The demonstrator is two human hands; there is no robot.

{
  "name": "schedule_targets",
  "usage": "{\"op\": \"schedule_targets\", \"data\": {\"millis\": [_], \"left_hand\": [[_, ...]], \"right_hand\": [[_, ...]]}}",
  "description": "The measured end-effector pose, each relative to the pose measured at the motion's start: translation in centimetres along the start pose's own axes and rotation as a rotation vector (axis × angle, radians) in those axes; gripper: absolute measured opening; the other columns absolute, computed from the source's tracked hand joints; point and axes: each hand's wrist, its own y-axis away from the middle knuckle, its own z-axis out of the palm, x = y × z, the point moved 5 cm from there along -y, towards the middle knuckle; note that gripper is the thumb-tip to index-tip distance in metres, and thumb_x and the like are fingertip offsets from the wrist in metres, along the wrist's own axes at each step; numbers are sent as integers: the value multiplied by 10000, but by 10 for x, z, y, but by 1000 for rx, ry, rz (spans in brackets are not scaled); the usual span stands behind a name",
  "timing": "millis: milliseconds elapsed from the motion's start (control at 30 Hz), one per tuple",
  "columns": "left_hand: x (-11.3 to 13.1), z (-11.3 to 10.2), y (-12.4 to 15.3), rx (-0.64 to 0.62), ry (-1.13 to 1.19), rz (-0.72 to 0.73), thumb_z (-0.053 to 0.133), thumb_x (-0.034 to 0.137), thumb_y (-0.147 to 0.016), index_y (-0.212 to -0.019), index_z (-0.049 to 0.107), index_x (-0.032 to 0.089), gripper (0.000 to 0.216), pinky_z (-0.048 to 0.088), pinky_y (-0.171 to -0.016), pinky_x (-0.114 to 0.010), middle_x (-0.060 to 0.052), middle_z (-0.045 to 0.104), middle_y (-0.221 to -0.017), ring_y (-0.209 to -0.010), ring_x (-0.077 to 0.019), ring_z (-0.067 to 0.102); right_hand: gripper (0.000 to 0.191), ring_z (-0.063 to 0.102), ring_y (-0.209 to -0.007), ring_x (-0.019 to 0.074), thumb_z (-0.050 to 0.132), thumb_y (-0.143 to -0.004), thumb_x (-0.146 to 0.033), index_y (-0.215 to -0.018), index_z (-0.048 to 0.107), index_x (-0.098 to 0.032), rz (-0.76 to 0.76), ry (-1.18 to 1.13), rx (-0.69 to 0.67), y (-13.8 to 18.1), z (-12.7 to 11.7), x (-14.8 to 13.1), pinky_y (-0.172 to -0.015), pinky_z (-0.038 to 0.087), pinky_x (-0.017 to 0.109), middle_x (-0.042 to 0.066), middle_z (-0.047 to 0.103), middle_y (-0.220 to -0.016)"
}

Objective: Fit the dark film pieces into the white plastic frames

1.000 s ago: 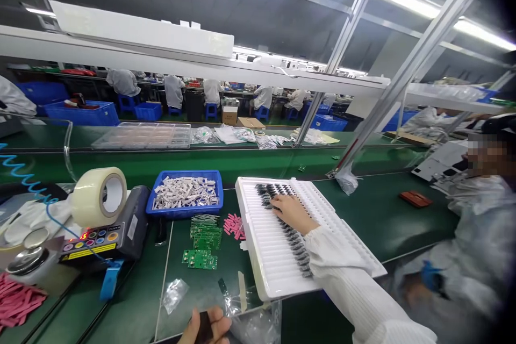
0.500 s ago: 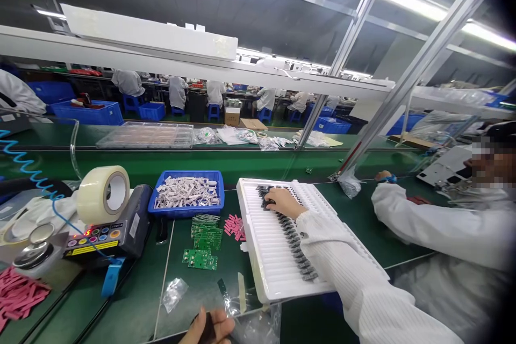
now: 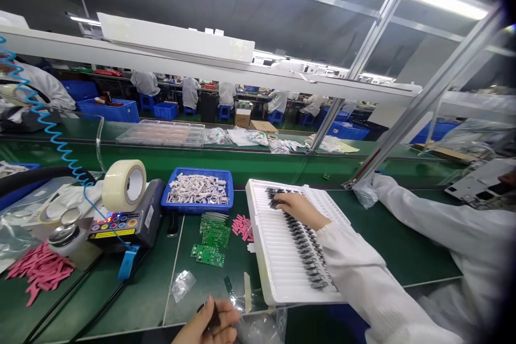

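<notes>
My right hand (image 3: 296,208) reaches over a white ribbed tray (image 3: 274,258) and pinches one of the small black parts (image 3: 306,250) that lie in a diagonal row across it. My left hand (image 3: 209,322) is at the bottom edge, fingers curled round a small dark piece, right beside a crumpled clear plastic bag (image 3: 258,325). Green circuit boards (image 3: 212,237) and pink strips (image 3: 243,227) lie on the green mat between the hands.
A blue bin of white parts (image 3: 198,191) stands behind the boards. A tape roll (image 3: 124,185) sits on a black device with coloured buttons (image 3: 124,223) at the left. More pink strips (image 3: 38,270) lie far left. A co-worker's white sleeve (image 3: 427,215) reaches in from the right.
The view has swung left and down a little. My right hand stays on the black parts at the tray's far end. My left hand has come further into view. The co-worker's arm now reaches across.
</notes>
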Motion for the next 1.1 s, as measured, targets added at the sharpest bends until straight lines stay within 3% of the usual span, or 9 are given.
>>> {"op": "schedule_targets", "data": {"millis": [100,200,300,433,633,733,867,1000,1100], "left_hand": [[5,15,2,-68,7,41,662,359,-721,-855,684,87,304,530,-628,-247,-95,753,-807,-667,-160,693],[4,25,-1,-114,-57,44,641,384,-736,-875,677,86,331,510,-579,-214,-107,746,-821,-663,-154,691],[-2,30,-4,-162,-120,18,644,429,-716,-842,676,96,357,485,-515,-179,-106,741,-811,-641,-150,692],[-6,30,-3,-208,-122,6,640,475,-696,-856,675,105,404,491,-525,-170,-121,740,-860,-667,-154,697],[0,27,1,-156,-41,85,734,417,-611,-757,673,106,348,479,-532,-153,-109,733,-738,-600,-124,673],[4,27,0,-84,22,132,753,365,-606,-719,670,105,295,471,-533,-161,-57,697,-638,-547,-96,633],[8,30,-1,-54,56,210,737,305,-646,-785,678,123,237,459,-519,-193,-41,693,-685,-528,-84,588],[6,29,0,-66,123,230,720,253,-679,-776,683,149,147,498,-678,-249,-27,704,-718,-561,-64,577],[4,25,0,-125,154,220,710,267,-691,-812,687,159,164,495,-713,-260,-34,709,-739,-586,-64,583]], "right_hand": [[215,611,-872,157,500,-896,-287,-1046,621,-191,-180,-180,-52,24,-8,-60,-785,464,257,35,667,-980],[219,597,-783,136,582,-844,-332,-983,652,-178,-484,-438,-255,53,-5,-128,-713,448,216,22,672,-871],[178,560,-733,133,618,-818,-279,-942,668,-162,-584,-477,-401,66,4,-165,-674,425,216,20,655,-776],[145,543,-737,126,640,-800,-246,-916,688,-173,-569,-454,-446,62,11,-173,-692,415,210,1,621,-733],[140,571,-841,140,656,-782,-236,-890,708,-164,-499,-503,-324,57,13,-175,-750,446,215,42,601,-928],[276,574,-945,189,623,-808,-264,-1061,653,-156,-479,-491,-231,61,19,-178,-839,441,273,82,623,-1027],[605,575,-1004,239,713,-710,-364,-1230,520,-124,-527,-449,-243,67,38,-184,-899,419,329,124,632,-1084],[492,613,-909,227,687,-752,-312,-1176,543,-108,-494,-339,-189,66,49,-185,-903,403,344,110,673,-951],[432,616,-859,209,634,-799,-314,-1171,536,-117,-520,-316,-173,69,48,-189,-896,412,343,89,674,-903]]}}
